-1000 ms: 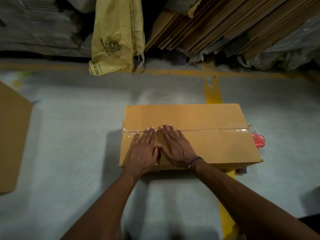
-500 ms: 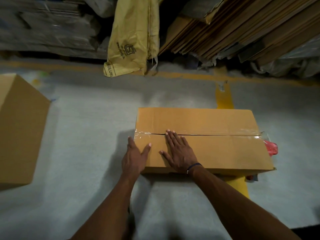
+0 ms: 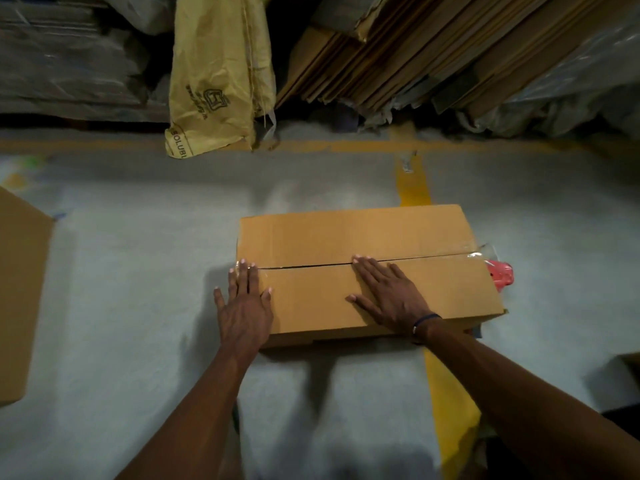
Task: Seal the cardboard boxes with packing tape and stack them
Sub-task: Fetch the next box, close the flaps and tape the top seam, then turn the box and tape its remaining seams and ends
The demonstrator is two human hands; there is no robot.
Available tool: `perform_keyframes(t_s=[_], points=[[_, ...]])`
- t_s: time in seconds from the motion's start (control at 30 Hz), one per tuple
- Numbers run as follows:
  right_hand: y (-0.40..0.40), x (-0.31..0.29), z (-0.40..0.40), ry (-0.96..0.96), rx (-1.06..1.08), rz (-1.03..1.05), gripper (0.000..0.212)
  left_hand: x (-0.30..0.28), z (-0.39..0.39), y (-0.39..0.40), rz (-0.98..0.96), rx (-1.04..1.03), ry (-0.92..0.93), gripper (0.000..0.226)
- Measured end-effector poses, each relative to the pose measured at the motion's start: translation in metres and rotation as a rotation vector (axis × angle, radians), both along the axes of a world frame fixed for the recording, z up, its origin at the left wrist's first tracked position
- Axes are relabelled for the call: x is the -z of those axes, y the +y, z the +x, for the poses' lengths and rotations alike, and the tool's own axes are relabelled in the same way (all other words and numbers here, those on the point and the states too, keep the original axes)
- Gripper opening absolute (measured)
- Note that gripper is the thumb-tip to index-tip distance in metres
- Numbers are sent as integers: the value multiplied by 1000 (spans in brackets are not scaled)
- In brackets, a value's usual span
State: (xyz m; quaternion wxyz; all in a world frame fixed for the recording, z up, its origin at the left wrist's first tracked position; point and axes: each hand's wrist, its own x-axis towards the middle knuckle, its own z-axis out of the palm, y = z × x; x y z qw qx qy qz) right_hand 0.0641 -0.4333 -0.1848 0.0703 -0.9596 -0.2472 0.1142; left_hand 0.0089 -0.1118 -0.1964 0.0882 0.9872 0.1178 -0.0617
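Head view: the brown rectangular cardboard box (image 3: 363,271) sits on the grey concrete floor (image 3: 138,271) right in front of me, long axis running left to right across my view, tilted a little so its right end lies slightly farther away. The centre seam (image 3: 398,259) between the two top flaps follows that same long axis, and clear packing tape (image 3: 479,252) glints along it, plainest at the right end, where a loose tail sticks up.

My left hand (image 3: 244,303) lies flat, fingers straight, over the box's left end, fingertips on the seam at the corner, thumb on the near flap, palm hanging partly past the edge. It grips nothing. My right hand (image 3: 388,292) is also flat and unclenched, pressing the near flap around the middle of the box, fingertips just touching the seam. It holds nothing either.

The red plastic tape dispenser (image 3: 500,277) lies just off the box's right end, touching or just beside it; can't tell which. It is on my right-hand side, clearly nearer the right hand than the left.

Judgement: the tape is being smoothed down at the left end. What comes next turns on that left-right axis; any sweep along the seam runs sideways, and the dispenser is a right-hand reach.

A second brown cardboard box (image 3: 20,306) stands well apart at far left, likely where stacking goes.
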Motion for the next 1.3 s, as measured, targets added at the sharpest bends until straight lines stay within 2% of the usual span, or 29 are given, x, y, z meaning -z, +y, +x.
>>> perform_keyframes(t_s=[0.13, 0.33, 0.4, 0.53, 0.63, 0.8, 0.9, 1.0, 1.07, 1.17, 1.3], points=[[-65, -3, -3, -2, 116, -40, 77, 4, 2, 0, 22, 15, 23, 63], [-40, -6, -3, 26, 181, 33, 82, -9, 8, -35, 29, -28, -71, 64], [-36, -6, 1, 8, 156, 37, 83, -16, 14, -66, -10, 73, -97, 66], [-40, -2, 12, 1, 96, 38, 79, -31, 35, -156, -91, 430, -75, 67], [-66, 4, 16, -25, 63, 31, 71, -28, 48, -199, -46, 525, 13, 67], [-152, 5, 13, -36, 175, -11, 67, -4, 50, -198, -35, 523, 22, 68], [-186, 5, 6, -29, 353, -2, 69, -2, 52, -197, -34, 532, 14, 68], [-184, 10, -1, 52, 640, 147, 79, -3, 49, -202, -29, 514, 13, 67], [-176, 12, -5, 50, 757, 250, 81, -9, 42, -208, -4, 491, 12, 67], [-166, 13, -11, 56, 791, 283, 82, -19, 22, -217, 5, 399, 36, 66], [-140, 11, -30, 102, 836, 209, 84, -26, -21, -217, 66, 246, 24, 68]])
